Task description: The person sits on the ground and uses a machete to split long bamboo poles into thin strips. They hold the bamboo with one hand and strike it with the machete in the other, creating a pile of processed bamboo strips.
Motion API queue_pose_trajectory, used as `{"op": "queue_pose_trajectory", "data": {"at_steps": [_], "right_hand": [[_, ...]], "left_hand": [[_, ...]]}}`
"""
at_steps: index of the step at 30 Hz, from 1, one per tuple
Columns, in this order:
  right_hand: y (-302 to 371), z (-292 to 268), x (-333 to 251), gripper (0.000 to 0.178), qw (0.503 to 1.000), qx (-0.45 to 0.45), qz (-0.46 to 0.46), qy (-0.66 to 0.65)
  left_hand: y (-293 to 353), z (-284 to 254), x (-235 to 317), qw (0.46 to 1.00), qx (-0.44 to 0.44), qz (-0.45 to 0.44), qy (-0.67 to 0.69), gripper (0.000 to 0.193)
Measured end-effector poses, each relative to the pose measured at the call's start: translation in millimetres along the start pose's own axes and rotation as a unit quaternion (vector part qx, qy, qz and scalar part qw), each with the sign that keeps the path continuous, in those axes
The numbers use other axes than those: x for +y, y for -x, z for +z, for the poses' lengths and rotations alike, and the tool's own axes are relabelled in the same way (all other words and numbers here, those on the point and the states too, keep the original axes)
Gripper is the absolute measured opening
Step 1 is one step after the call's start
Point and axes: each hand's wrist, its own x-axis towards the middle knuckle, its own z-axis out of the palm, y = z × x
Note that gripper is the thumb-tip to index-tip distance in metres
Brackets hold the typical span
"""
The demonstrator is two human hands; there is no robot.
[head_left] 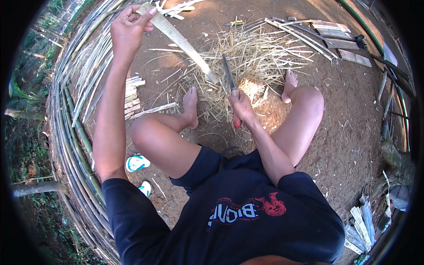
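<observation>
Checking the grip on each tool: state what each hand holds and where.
Left hand grips the bamboo strip at its upper end. Right hand grips the knife by its handle, blade pointing up.

Pale bamboo slat [179, 39] slants down toward a dark-bladed knife [229, 75], perhaps touching.
</observation>
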Motion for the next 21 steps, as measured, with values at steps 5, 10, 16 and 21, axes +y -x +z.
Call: {"op": "queue_pose_trajectory", "data": {"at_steps": [5, 10, 16, 21], "right_hand": [[10.9, 2.6, -31.4, 0.038, 0.991, 0.038, -0.09, 0.09], [34.0, 1.6, -54.3, 0.04, 0.942, 0.085, -0.317, 0.069], [36.5, 6.7, -101.6, 0.024, 0.959, -0.007, -0.284, 0.006], [55.3, 25.5, -141.6, 0.021, 0.945, -0.04, -0.321, -0.041]], "left_hand": [[-5.7, 4.4, -12.4, 0.999, 0.028, -0.023, 0.039, 0.05], [-0.2, 14.6, 5.5, 0.999, 0.027, -0.011, 0.014, 0.05], [16.5, 24.3, 23.7, 0.999, 0.01, 0.038, -0.023, 0.037], [41.1, 35.3, 37.1, 0.996, 0.048, 0.076, -0.002, 0.017]]}}
